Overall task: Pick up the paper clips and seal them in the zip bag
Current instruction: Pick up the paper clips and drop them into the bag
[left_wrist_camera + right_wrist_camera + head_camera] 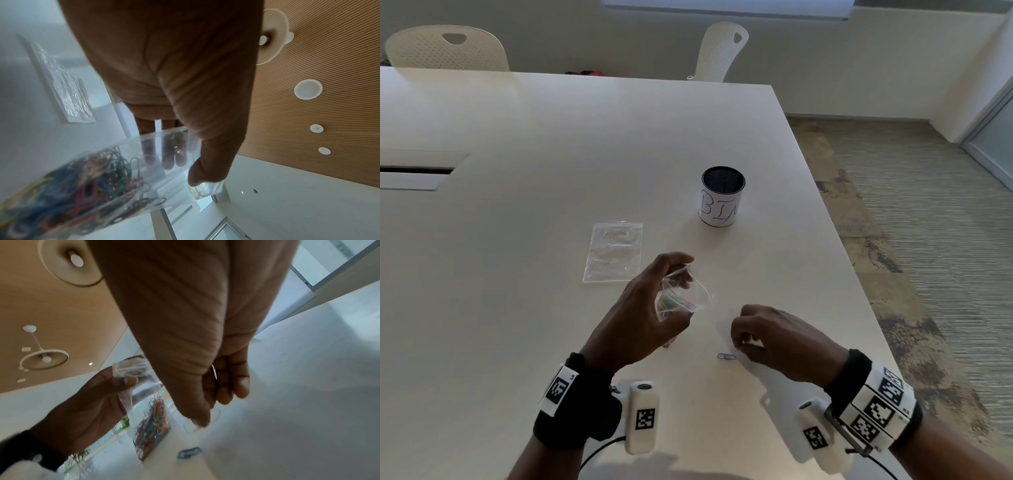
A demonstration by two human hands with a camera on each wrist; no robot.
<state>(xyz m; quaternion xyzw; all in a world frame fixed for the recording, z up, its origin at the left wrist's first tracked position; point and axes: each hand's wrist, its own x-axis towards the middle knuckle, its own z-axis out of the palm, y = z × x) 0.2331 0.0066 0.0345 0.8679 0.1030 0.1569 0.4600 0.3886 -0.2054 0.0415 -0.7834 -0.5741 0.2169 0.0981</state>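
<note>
We note the left hand (640, 315) raised over the table (551, 137), thumb and fingers pinching the open mouth of the zip bag (681, 296), with coloured paper clips (86, 181) bunched at its bottom. At its 3 o'clock the right hand (774, 339) hangs low with fingers curled together; whether they clamp a clip, we cannot tell. One blue paper clip (726, 356) lies on the table at that hand's 8 o'clock; a spare bag (614, 251) and a mesh cup (722, 200) stand at 12 o'clock.
</note>
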